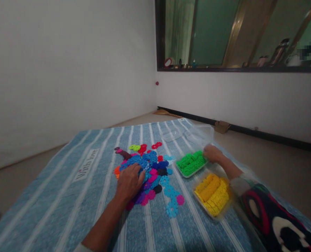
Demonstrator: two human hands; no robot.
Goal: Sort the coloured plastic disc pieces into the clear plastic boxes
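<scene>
A heap of snowflake-shaped plastic discs (151, 159), mostly blue, pink, purple and red, lies on the striped cloth. My left hand (130, 180) rests on its near left side, fingers apart and laid over the discs. To the right, a clear container of green discs (191, 163) holds them packed in rows. My right hand (212, 153) is at that container's right edge with its fingers curled; motion blur and the angle hide what they hold, if anything. Closer to me stands a second clear container, filled with yellow discs (214, 194).
Behind the green discs sits a clear plastic box (201, 134), with a clear lid (172, 134) beside it. Loose light-blue discs (172, 209) trail toward me. A blue-and-white striped cloth (66, 196) covers the surface. Cardboard (222, 126) lies on the floor by the wall.
</scene>
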